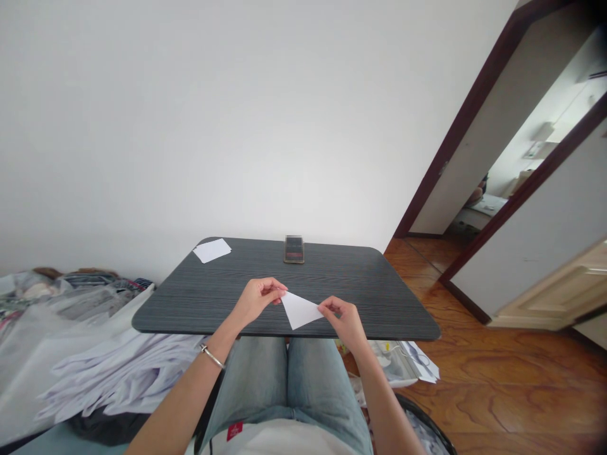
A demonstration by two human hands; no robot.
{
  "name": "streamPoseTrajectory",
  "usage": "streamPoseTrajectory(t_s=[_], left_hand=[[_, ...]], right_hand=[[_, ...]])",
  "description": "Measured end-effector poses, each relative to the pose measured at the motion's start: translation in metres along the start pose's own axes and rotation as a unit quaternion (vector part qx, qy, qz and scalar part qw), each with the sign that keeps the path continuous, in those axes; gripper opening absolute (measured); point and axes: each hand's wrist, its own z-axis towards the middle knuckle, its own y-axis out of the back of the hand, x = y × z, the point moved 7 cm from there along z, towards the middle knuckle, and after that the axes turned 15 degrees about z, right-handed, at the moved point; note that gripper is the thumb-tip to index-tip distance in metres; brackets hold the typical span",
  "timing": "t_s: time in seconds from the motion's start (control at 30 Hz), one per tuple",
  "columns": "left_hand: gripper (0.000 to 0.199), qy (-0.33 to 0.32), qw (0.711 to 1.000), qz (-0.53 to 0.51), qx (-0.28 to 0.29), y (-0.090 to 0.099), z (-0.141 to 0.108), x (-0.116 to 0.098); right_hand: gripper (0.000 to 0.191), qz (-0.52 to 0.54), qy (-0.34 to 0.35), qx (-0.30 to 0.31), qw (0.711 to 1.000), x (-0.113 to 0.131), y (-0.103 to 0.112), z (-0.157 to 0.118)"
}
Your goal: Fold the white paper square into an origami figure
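Note:
A white sheet of paper, folded to a triangle [301, 311], is held between my two hands over the front part of the dark table [227, 306]. My left hand [262, 297] pinches its upper left corner between thumb and fingers. At the right corner, my right hand [340, 316] grips the paper in a similar pinch. One point of the triangle faces down toward me. Whether the paper touches the tabletop, I cannot tell.
Several white sheets [212, 250] lie at the table's back left corner. A phone on a stand [294, 249] is at the back middle, near the wall. Clothes [128, 373] are heaped at left. Papers [420, 361] and a black-rimmed container [422, 423] are below right.

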Motion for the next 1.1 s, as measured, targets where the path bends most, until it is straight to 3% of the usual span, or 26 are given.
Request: streamPoseTrajectory(t_s=[0.23,0.47,0.57,0.73,0.9,1.1], left_hand=[[0.017,-0.025,1.000,0.004,0.009,-0.011,0.004,-0.009],[0.022,-0.046,0.999,-0.026,-0.007,-0.022,0.006,-0.018],[0.035,-0.035,0.997,-0.062,-0.004,-0.028,0.004,-0.011],[0.026,-0.012,0.993,-0.063,0.096,-0.054,-0.004,0.001],[0.034,-0.028,0.994,-0.014,0.103,-0.064,-0.008,-0.002],[0.029,-0.047,0.992,0.036,0.112,-0.068,-0.012,-0.010]], right_hand=[[0.018,-0.003,0.005,0.066,0.998,0.011,-0.017,-0.001],[0.020,0.032,-0.001,0.067,0.997,0.016,-0.028,-0.001],[0.023,0.083,-0.017,0.035,0.996,0.011,-0.027,0.000],[0.026,0.128,-0.029,-0.034,0.991,0.005,-0.020,0.001],[0.020,0.082,-0.015,-0.076,0.994,0.006,-0.017,0.002],[0.017,0.048,-0.008,-0.126,0.991,0.005,-0.014,0.004]])
